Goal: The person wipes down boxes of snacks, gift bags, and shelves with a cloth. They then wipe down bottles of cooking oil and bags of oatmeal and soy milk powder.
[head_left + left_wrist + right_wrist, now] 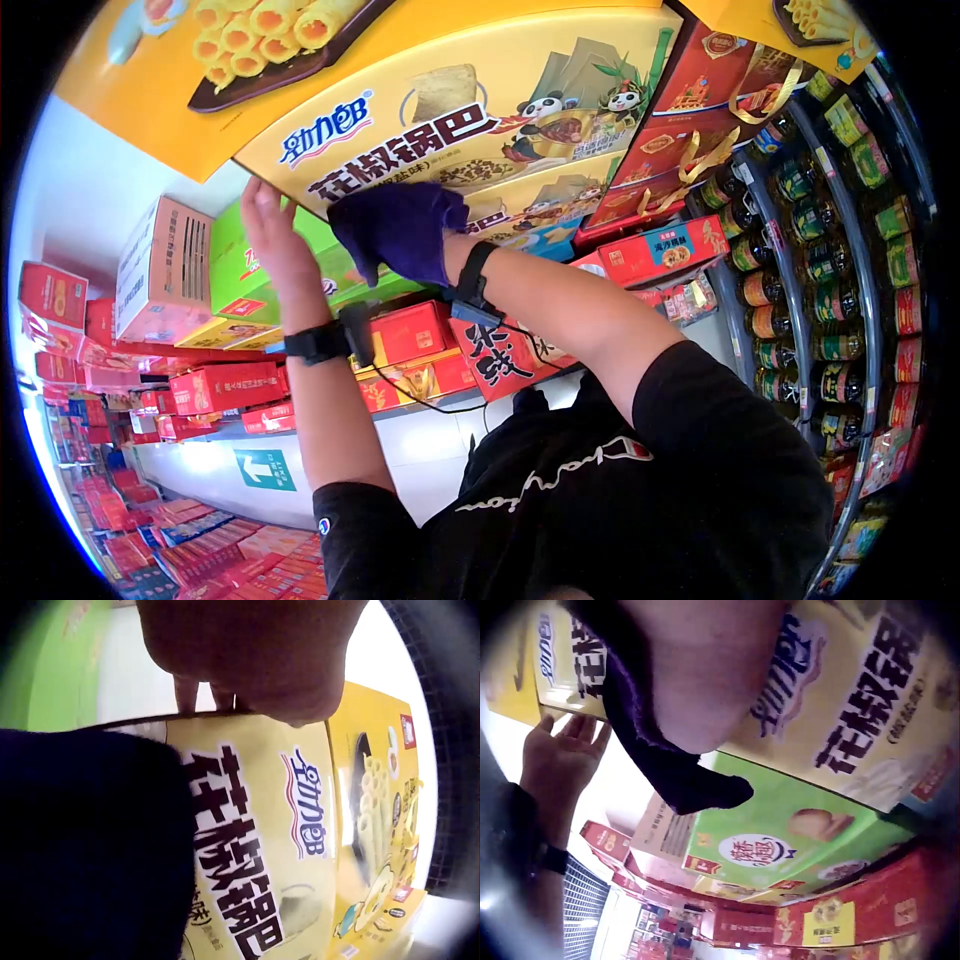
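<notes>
A large pale-yellow snack carton (470, 120) with dark lettering and panda pictures stands tilted in the head view. My bare left hand (280, 240) is at its lower left corner, fingers mostly extended; in the right wrist view the left hand's fingertips (574, 724) are right at the carton's edge. My right hand (400, 230) is covered by a dark purple cloth, glove-like, and lies against the carton's lettered front. The cloth hides its fingers. In the left wrist view the dark cloth (90, 840) overlaps the carton's lower part.
An orange-yellow carton (150, 100) lies beyond, above the pale one. Green cartons (795, 825) and red gift boxes (405, 335) sit below and beside the hands. Shelves of jars (830, 260) run along the right. A pinkish carton (165, 265) stands left.
</notes>
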{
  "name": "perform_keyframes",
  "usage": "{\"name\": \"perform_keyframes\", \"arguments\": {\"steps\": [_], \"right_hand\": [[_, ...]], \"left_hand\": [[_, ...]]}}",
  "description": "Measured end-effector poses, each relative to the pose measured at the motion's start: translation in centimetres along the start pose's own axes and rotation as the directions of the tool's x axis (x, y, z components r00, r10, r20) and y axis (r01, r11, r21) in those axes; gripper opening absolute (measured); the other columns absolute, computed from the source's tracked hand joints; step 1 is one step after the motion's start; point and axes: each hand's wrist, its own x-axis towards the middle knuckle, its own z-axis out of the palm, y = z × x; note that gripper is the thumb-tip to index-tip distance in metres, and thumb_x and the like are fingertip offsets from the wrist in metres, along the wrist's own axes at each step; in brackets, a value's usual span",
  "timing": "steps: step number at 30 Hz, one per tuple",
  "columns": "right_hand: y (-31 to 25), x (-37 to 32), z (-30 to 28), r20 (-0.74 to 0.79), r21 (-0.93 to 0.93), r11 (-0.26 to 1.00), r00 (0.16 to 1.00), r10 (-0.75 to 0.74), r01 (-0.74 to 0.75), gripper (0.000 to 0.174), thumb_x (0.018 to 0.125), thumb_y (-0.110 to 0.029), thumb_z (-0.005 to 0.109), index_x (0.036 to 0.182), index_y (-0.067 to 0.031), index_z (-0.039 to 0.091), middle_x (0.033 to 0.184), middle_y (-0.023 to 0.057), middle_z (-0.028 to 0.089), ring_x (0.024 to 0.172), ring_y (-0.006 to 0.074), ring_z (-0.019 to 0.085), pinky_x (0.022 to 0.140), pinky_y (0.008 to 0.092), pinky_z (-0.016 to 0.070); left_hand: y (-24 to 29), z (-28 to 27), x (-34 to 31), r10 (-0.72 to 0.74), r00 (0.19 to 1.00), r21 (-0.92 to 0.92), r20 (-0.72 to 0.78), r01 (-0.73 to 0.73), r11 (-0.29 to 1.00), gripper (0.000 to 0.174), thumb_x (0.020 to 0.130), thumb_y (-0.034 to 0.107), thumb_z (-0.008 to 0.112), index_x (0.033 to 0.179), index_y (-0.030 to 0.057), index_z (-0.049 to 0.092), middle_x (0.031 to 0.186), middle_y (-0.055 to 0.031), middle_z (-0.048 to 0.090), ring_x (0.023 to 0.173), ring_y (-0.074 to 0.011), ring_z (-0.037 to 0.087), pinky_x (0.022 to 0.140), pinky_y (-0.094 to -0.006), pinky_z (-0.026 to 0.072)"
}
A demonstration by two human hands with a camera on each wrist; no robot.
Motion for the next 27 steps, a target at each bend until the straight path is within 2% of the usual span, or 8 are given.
{"name": "perform_keyframes", "arguments": {"steps": [6,11,16,17,22,23,25,27], "right_hand": [[7.0,-6.0,1.2,0.061,0.217,0.973,0.993,-0.099,0.084,0.008,0.08,-0.019,0.062,0.083,-0.0151,0.069,0.083,0.0091,0.068,0.079,0.0299,0.068,0.068,0.0411,0.0512],[13.1,-11.5,-5.6,-0.156,-0.111,0.98,0.971,-0.18,0.164,0.009,0.077,-0.018,0.064,0.081,-0.0159,0.072,0.082,0.0059,0.068,0.078,0.0266,0.067,0.065,0.0399,0.0503],[16.0,-14.2,-12.7,-0.15,-0.378,0.925,0.989,-0.021,-0.038,0.01,0.078,-0.02,0.073,0.074,-0.0116,0.072,0.077,0.005,0.066,0.073,0.024,0.065,0.066,0.0367,0.0491],[15.7,-14.6,-13.2,0.003,0.122,0.865,0.871,0.491,-0.487,0.013,0.078,-0.02,0.071,0.073,-0.0081,0.067,0.075,0.0108,0.059,0.077,0.033,0.061,0.073,0.0436,0.0487],[20.5,-18.5,-5.9,-0.623,-0.1,0.919,0.744,0.242,-0.382,0.018,0.078,-0.006,0.07,0.092,-0.0026,0.06,0.087,0.0155,0.058,0.084,0.0337,0.059,0.078,0.0435,0.0484],[21.5,-18.7,-2.7,-0.606,0.308,0.854,0.606,0.516,-0.418,0.015,0.083,-0.009,0.066,0.096,-0.0037,0.061,0.092,0.0158,0.06,0.088,0.0346,0.06,0.081,0.0436,0.0483],[20.3,-18.5,3.0,-0.697,-0.175,0.775,0.632,0.339,-0.607,0.017,0.087,-0.011,0.062,0.102,-0.0035,0.062,0.1,0.0174,0.062,0.092,0.0366,0.061,0.084,0.0435,0.0484],[17.9,-16.3,6.7,-0.481,0.296,0.631,0.459,0.747,-0.716,0.039,0.101,-0.021,0.054,0.132,0.0022,0.052,0.124,0.0151,0.06,0.113,0.0244,0.056,0.102,0.033,0.041]], "left_hand": [[-5.2,-6.4,2.0,-0.279,0.959,0.186,0.053,0.265,0.946,0.04,0.107,0.028,0.04,0.119,-0.0047,0.059,0.106,-0.0167,0.069,0.101,-0.0243,0.066,0.088,-0.0407,0.0519],[-11.2,-6.5,2.5,-0.045,0.967,0.798,0.253,-0.182,0.574,0.03,0.097,0.022,0.055,0.115,0.0,0.064,0.109,-0.0158,0.07,0.1,-0.0328,0.066,0.088,-0.0411,0.0502],[-20.2,-7.9,3.8,0.016,0.757,0.683,0.654,-0.598,0.419,0.036,0.09,0.029,0.063,0.119,0.0079,0.069,0.122,-0.0152,0.068,0.115,-0.0346,0.062,0.097,-0.0462,0.047],[-22.3,-8.6,3.7,0.011,0.755,0.681,0.656,-0.598,0.424,0.036,0.09,0.029,0.063,0.119,0.0079,0.069,0.122,-0.0152,0.068,0.115,-0.0346,0.062,0.097,-0.0462,0.047],[-20.4,-7.0,2.5,-0.334,0.753,0.818,0.567,-0.564,0.117,0.039,0.089,0.042,0.059,0.116,0.0174,0.073,0.115,-0.0087,0.072,0.11,-0.0277,0.065,0.096,-0.044,0.0471],[-18.4,-6.0,2.2,-0.426,0.758,0.847,0.495,-0.531,0.039,0.038,0.089,0.042,0.058,0.115,0.0177,0.073,0.114,-0.0076,0.073,0.109,-0.0269,0.066,0.095,-0.0437,0.0473],[-20.8,-7.1,2.2,-0.305,0.798,0.846,0.52,-0.53,0.056,0.039,0.09,0.045,0.056,0.113,0.0179,0.073,0.113,-0.0075,0.073,0.108,-0.0274,0.066,0.095,-0.0445,0.047],[-22.9,-8.6,2.5,-0.242,0.737,0.769,0.631,-0.635,0.069,0.042,0.09,0.047,0.055,0.114,0.0178,0.073,0.113,-0.0072,0.073,0.11,-0.0287,0.064,0.098,-0.045,0.0447]]}}
